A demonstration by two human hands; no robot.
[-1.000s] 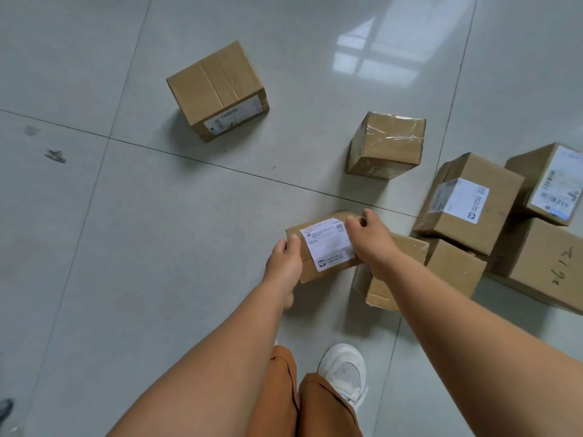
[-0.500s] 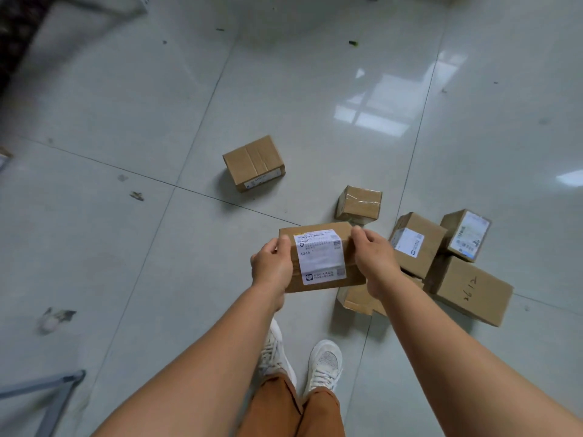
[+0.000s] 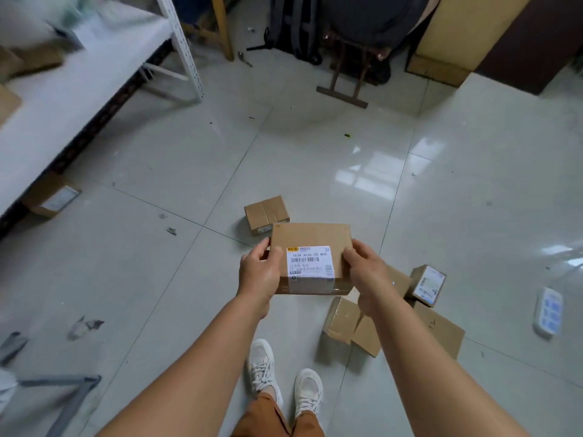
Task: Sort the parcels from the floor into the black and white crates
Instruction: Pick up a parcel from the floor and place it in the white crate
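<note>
I hold a flat brown cardboard parcel with a white barcode label in front of me, well above the floor. My left hand grips its left end and my right hand grips its right end. On the tiled floor beyond it lies a small taped parcel. To the right lie several more parcels: a low brown one, a larger one and a small labelled one. No crate is in view.
A white shelf with boxes on it runs along the left, with a labelled parcel under it. A stand with metal legs and dark bags stands at the back. A white flat packet lies at far right. My shoes are below.
I have lifted the parcel from the floor pile up to chest height and straightened up; the view has risen, so the shelf and back of the room now show.
</note>
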